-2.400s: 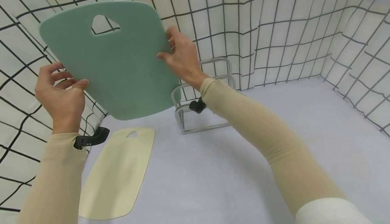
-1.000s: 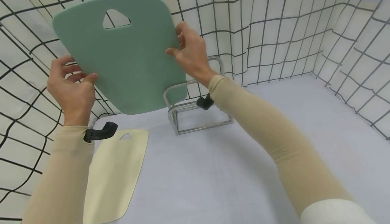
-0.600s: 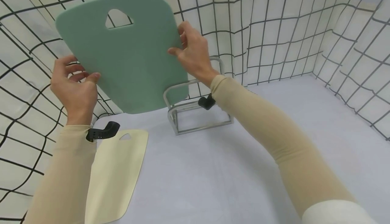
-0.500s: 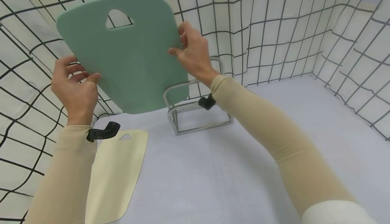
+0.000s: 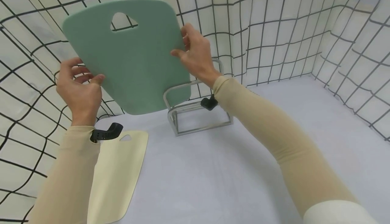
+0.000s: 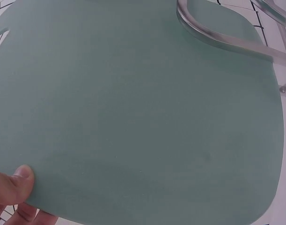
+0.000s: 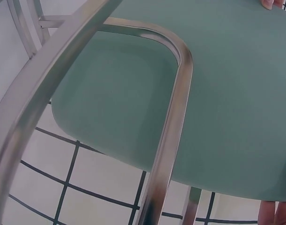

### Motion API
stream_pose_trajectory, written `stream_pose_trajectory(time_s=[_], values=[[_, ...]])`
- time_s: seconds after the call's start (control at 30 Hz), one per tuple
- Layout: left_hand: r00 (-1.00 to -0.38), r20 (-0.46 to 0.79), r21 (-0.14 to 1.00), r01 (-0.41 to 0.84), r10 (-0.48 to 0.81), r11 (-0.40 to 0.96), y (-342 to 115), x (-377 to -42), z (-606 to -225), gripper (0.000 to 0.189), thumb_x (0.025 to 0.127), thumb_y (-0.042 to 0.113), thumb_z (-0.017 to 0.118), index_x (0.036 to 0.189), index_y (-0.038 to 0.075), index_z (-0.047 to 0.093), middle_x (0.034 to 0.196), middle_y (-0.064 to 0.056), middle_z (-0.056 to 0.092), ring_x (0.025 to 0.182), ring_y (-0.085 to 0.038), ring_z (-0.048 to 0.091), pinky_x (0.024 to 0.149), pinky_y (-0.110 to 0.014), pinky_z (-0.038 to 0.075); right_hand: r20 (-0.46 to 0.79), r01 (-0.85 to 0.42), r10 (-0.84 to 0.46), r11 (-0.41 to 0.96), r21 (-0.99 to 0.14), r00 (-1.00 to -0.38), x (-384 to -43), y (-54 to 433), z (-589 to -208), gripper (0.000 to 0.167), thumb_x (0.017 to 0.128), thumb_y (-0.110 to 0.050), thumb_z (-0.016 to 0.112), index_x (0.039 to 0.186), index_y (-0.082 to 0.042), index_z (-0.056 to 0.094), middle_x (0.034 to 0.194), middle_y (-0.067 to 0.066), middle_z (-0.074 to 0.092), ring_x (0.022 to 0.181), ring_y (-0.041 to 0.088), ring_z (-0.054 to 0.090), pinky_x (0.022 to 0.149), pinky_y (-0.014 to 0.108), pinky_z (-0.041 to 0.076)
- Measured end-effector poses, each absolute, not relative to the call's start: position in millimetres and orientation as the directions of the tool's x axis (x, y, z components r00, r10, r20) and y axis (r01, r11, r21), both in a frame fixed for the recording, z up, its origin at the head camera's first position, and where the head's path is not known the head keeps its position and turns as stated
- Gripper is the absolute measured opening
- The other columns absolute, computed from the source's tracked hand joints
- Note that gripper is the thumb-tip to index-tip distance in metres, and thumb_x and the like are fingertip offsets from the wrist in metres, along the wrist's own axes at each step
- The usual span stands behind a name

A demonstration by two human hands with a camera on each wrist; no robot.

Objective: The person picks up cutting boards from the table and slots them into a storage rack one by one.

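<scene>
Both hands hold a green cutting board [image 5: 131, 61] raised off the table, its handle hole at the top. My left hand [image 5: 80, 90] grips the left edge, thumb in front and fingers behind. On the right edge, my right hand [image 5: 198, 54] pinches the board the same way. The board's lower right corner sits behind the front loop of a silver metal rack [image 5: 204, 128]. In the right wrist view, that corner lies between the rack's bars [image 7: 180, 93]. The left wrist view shows the left thumb [image 6: 23, 180] on the board's face.
A cream cutting board [image 5: 118, 176] lies flat on the white table [image 5: 195, 176] at the left, partly hidden by the left sleeve. Grid-patterned cloth walls [image 5: 280, 41] stand behind and at both sides, with the rack near the back wall.
Over the last second, the green board and both hands have shifted slightly to the right and a little down, further behind the rack's front loop. Both grips look the same. The rack stays put.
</scene>
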State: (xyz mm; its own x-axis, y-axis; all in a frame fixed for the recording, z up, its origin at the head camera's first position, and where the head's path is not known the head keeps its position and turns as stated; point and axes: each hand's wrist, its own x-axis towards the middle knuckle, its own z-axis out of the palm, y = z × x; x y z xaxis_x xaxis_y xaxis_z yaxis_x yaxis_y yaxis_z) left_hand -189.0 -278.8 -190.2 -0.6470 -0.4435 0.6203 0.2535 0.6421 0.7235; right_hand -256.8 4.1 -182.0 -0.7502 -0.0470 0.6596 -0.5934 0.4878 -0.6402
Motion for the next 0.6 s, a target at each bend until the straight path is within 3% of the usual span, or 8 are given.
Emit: stream_pose_trajectory(time_s=[0.3, 0.6], values=[[-0.647, 0.622, 0.718, 0.249, -0.440, 0.650, -273.2, -190.0, -191.3, 0.046, 0.095, 0.009, 0.070, 0.133, 0.033, 0.062, 0.108, 0.023, 0.055, 0.092, 0.006, 0.064, 0.095, -0.019, 0.058, 0.659, -0.591, -0.046, 0.492, -0.640, -0.751, -256.5, 9.2, -182.5, 0.037, 0.090, -0.014, 0.080, 0.118, -0.008, 0.056, 0.103, 0.009, 0.067, 0.091, 0.017, 0.066, 0.087, 0.024, 0.053], [-0.634, 0.647, 0.699, 0.272, -0.423, 0.661, -268.8, -192.4, -193.1, 0.047, 0.093, 0.002, 0.069, 0.132, 0.029, 0.064, 0.102, 0.025, 0.052, 0.087, 0.008, 0.063, 0.090, -0.017, 0.058, 0.679, -0.598, -0.030, 0.502, -0.624, -0.734, -257.3, 13.4, -185.0, 0.037, 0.090, -0.015, 0.081, 0.116, -0.008, 0.056, 0.103, 0.009, 0.069, 0.089, 0.016, 0.065, 0.084, 0.023, 0.053]])
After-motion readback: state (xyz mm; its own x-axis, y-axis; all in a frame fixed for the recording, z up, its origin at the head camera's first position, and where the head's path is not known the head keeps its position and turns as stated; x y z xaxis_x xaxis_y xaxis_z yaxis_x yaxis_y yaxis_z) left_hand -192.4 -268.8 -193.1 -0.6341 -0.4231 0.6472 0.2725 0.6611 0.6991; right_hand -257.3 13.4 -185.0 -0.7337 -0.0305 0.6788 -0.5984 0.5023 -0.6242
